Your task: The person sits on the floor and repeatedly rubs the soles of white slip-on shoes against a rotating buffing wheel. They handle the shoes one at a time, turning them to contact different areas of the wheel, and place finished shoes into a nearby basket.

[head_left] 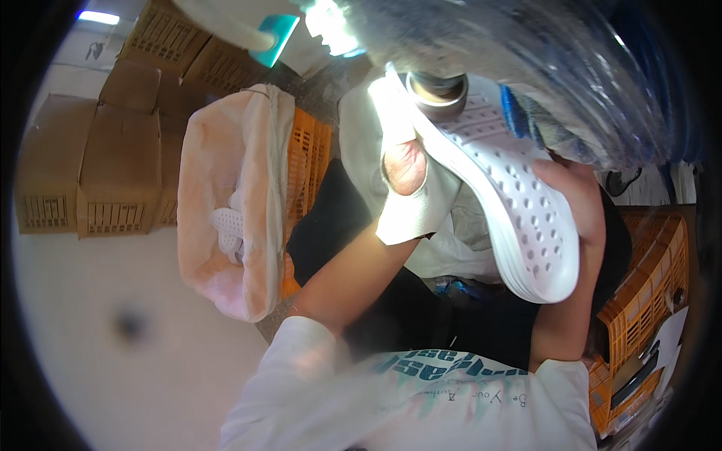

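Observation:
A white shoe sole (526, 218) with rows of round dimples is held tilted in front of me, its heel end toward me. My right hand (579, 195) grips its right edge, thumb on the dimpled face and fingers out of sight underneath. Along the sole's left edge, near the far end, my left hand (406, 167) is closed on it in a white glove (412, 214); bare palm shows through an opening, and glare washes out the fingers. A round metal machine part (438, 94) sits over the sole's far portion; whether they touch I cannot tell.
Clear plastic sheeting (556, 68) hangs over the machine at upper right. On my left stands an orange crate (307, 158) beside a cloth-lined bin (197, 188) containing white soles (229, 229). Cardboard boxes (120, 165) are stacked farther left. Another orange crate (647, 278) is at right.

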A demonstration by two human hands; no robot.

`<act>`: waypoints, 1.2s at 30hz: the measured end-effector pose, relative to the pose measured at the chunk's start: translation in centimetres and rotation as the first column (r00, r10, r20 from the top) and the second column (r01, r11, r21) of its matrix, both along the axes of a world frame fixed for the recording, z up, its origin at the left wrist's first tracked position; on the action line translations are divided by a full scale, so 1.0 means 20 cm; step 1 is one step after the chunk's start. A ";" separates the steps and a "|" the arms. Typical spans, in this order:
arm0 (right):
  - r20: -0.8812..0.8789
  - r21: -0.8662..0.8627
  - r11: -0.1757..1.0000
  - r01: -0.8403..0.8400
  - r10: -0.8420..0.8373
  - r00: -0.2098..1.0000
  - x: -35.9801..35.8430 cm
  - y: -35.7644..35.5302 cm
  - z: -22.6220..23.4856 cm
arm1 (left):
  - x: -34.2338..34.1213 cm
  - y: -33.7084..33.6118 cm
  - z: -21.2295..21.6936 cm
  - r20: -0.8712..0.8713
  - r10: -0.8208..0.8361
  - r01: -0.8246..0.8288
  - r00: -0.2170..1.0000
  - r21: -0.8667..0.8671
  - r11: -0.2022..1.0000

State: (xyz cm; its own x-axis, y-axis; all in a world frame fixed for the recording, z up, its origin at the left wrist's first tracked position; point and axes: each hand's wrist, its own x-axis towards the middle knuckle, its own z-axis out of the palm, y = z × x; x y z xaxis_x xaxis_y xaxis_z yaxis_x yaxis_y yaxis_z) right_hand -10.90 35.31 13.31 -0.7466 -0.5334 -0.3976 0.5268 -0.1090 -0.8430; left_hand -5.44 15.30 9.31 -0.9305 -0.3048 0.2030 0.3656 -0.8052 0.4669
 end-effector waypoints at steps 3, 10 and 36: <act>0.025 -0.045 0.986 0.158 -0.157 0.987 0.00 -0.08 -0.09 | 0.00 0.00 0.00 -0.012 0.035 -0.036 0.999 -0.017 0.999; -0.247 -0.273 0.953 0.132 -0.202 0.948 -0.20 -0.29 -0.29 | 0.00 -0.04 -0.04 -0.005 0.075 -0.075 0.997 -0.014 0.997; -0.334 -0.235 0.780 0.581 -0.626 0.705 -0.14 0.38 -0.37 | -0.05 -0.07 -0.01 -0.161 -0.057 0.108 0.985 0.331 0.938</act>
State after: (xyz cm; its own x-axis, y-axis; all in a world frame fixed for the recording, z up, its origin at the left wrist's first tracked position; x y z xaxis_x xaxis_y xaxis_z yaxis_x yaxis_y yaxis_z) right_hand -13.67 42.91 5.91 -0.9980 0.0625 0.0113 -0.0349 -0.3907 -0.9198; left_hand -6.42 13.85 9.20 -0.9229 -0.3028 0.2379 0.3351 -0.9359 0.1089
